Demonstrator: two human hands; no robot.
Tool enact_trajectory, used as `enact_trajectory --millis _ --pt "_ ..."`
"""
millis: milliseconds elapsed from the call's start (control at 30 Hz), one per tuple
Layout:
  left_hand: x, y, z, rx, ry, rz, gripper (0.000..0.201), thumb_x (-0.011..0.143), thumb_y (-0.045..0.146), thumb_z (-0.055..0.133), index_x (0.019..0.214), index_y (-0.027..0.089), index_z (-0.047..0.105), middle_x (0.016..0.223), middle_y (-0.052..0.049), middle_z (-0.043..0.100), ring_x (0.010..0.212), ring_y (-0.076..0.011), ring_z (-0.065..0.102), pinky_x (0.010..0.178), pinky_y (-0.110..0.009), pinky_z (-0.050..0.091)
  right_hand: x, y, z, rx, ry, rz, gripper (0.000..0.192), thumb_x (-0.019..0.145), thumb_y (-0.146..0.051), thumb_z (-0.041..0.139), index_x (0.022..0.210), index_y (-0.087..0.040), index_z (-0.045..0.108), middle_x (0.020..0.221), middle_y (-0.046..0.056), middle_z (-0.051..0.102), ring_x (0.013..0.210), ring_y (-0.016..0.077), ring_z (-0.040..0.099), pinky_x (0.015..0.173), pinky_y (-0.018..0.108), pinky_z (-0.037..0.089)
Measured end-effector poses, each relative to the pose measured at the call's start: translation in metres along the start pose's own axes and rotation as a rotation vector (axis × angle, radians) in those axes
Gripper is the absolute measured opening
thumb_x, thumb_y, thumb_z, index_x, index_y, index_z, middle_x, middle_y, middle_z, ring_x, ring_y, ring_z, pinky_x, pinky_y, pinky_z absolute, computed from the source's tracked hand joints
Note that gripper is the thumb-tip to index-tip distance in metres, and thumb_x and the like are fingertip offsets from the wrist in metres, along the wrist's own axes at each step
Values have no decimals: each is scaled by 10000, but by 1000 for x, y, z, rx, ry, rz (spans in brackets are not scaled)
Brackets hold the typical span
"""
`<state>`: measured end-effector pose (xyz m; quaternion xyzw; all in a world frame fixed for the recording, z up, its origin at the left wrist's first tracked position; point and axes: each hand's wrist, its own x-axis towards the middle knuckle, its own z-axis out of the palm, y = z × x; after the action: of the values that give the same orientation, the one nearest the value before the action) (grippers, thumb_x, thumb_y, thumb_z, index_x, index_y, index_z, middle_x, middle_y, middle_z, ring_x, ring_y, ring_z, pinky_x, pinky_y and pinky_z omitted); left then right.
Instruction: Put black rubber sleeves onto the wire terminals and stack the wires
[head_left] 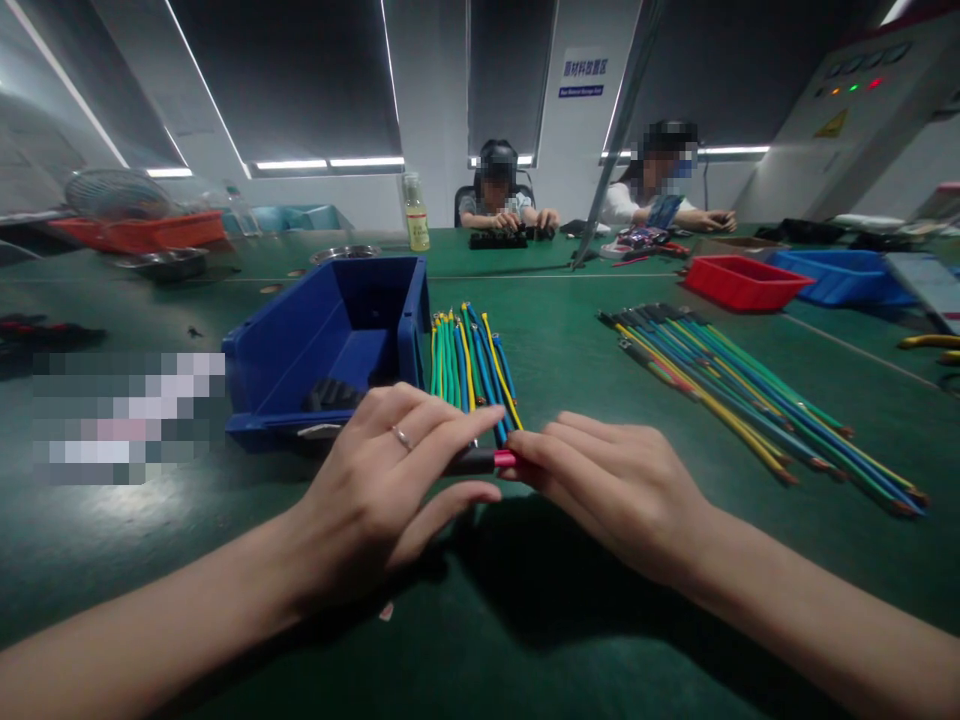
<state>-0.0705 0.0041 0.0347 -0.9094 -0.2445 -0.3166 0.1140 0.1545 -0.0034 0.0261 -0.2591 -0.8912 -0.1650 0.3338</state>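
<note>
Two hands meet near the front edge of the green bench (570, 640): the left hand (390, 480), a ring on one finger, pinches the dark end of a short sleeve (480, 461), and the right hand (607, 480) closes its fingertips on the sleeve's pink end, so the piece lies level between them, just above the bench. Directly behind the hands lies one bundle of wires (469, 365), green, blue and yellow, too many and too close to count, its near ends touching the fingers. Left of it stands one blue bin (255, 375), open toward the hands, with a few dark parts inside. Toward the right edge a second, longer bundle (750, 400) fans out slantwise. Farther back on the right sit one red tray (742, 282) and one blue tray (840, 275); at the far left, one orange tray (142, 232). One bottle (416, 215) stands mid-bench near the far edge. Two people (499, 195) sit at the far side. A blue wall sign (583, 77) bears white writing too small to read.
</note>
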Motion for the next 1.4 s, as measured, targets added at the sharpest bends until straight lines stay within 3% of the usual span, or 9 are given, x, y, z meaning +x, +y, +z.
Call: enact_trajectory --millis 100,200,267,633,767,933,1133,1400 --pt "1 -1 -3 22 19 -98 391 912 301 482 1247 99 493 1053 -113 625 955 -233 499 821 -386 350 -1 3 -2 -13 7 17 183 948 -182 466 881 -118 624 672 23 609 580 117 464 521 245 358" --pt "3 0 -5 13 26 -149 170 886 184 460 975 145 600 876 -64 638 832 -212 497 758 -386 315 -2 6 -4 -35 3 38 161 944 -180 475 906 -124 621 684 23 609 591 117 466 538 248 366" --pt "3 1 -4 5 11 -119 129 872 152 471 871 152 599 764 -41 612 760 -192 472 736 -379 306 -2 7 -4 -33 -6 46 161 945 -182 471 908 -129 619 686 24 607 600 120 469 555 251 376" --pt "2 -2 0 -68 -43 -16 121 882 123 486 944 140 588 768 -36 614 756 -177 459 724 -352 318 -3 5 -3 71 -33 82 180 954 -178 454 903 -119 616 698 30 595 624 120 462 564 254 375" --pt "1 -4 3 -79 -67 -33 119 910 163 469 920 154 587 750 -22 607 748 -170 454 726 -343 313 -3 5 -2 92 -47 89 178 951 -166 450 953 -108 619 723 31 608 637 121 485 566 251 386" --pt "1 -4 3 -84 -79 -60 200 932 232 463 746 172 505 667 5 539 703 -155 421 716 -337 292 -2 5 -2 41 -68 46 239 949 -231 483 1148 -155 592 766 14 627 660 121 520 576 237 399" --pt "3 -3 2 -250 -119 -172 217 933 170 348 789 172 510 706 -6 518 736 -159 419 729 -350 296 -2 9 -2 32 -97 82 234 954 -204 461 1111 -146 626 797 23 647 684 123 535 593 241 403" --pt "2 -3 3 -218 -148 -159 212 926 163 351 798 171 520 718 -20 522 746 -171 406 740 -371 295 -2 7 -3 40 -111 102 261 952 -218 468 1158 -175 622 777 6 641 652 128 503 571 251 380"
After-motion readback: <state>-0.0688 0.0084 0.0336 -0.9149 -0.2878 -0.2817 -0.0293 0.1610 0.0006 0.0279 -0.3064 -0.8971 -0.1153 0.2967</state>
